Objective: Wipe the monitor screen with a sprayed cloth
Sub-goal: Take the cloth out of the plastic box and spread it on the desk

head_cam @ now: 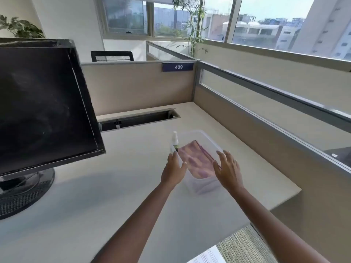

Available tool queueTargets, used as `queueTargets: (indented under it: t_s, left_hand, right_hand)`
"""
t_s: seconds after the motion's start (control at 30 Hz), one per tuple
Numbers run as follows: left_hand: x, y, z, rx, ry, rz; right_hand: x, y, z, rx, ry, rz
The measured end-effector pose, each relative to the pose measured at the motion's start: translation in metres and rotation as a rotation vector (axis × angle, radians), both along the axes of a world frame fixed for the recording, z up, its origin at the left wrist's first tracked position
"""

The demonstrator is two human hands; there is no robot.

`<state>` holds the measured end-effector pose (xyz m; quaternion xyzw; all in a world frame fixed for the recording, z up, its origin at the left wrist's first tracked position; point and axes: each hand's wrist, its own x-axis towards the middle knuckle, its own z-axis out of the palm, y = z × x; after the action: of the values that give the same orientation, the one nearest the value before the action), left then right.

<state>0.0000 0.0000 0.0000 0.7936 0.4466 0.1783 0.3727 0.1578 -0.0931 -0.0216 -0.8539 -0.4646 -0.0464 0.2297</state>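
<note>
A black monitor (43, 103) with a dusty, smeared screen stands at the left of the desk, tilted on its round base. To its right sits a clear plastic container (199, 132). Inside it lie a folded pink cloth (195, 158) and a small white spray bottle (175, 139), upright in the far left corner. My left hand (174, 168) grips the container's left rim, thumb inside. My right hand (228, 168) presses against its right side with fingers spread.
The beige desk (114, 196) ends in an edge at the right, with carpet below. An open cable slot (138, 118) lies behind the container. Partition walls (136, 86) close off the back and right. A paper sheet (207, 257) shows at the bottom.
</note>
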Motion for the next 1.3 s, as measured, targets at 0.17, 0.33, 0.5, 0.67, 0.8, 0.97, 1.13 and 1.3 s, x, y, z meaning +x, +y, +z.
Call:
queueTargets:
  t_s: [0.17,0.33,0.5,0.67,0.8,0.97,1.13,1.3]
  left_hand:
    - [0.014,-0.002,-0.002,0.026,0.082,-0.096]
    - [0.015,0.006,-0.006,0.032,0.181,-0.139]
    - [0.015,0.011,-0.01,0.101,0.28,-0.138]
    - [0.014,0.011,-0.016,0.119,0.309,-0.141]
    - [0.014,0.011,-0.018,0.105,0.293,-0.143]
    - [0.013,0.01,-0.018,0.091,0.265,-0.131]
    - [0.014,0.009,-0.017,0.058,0.237,-0.13]
    - [0.013,0.013,-0.01,-0.004,0.2,-0.148]
  right_hand:
    - [0.013,0.0,-0.002,0.038,0.173,-0.026]
    - [0.017,0.002,-0.006,0.038,0.197,-0.025]
    - [0.019,0.007,-0.002,-0.146,0.042,-0.041]
    - [0.012,0.04,0.003,-0.299,-0.092,0.177]
    - [-0.003,0.073,-0.002,-0.543,0.166,0.333]
    - [-0.008,0.085,-0.019,-0.761,0.131,0.345]
    - [-0.009,0.085,-0.019,-0.765,0.0,0.362]
    - [0.009,0.08,0.0,-0.566,0.129,0.37]
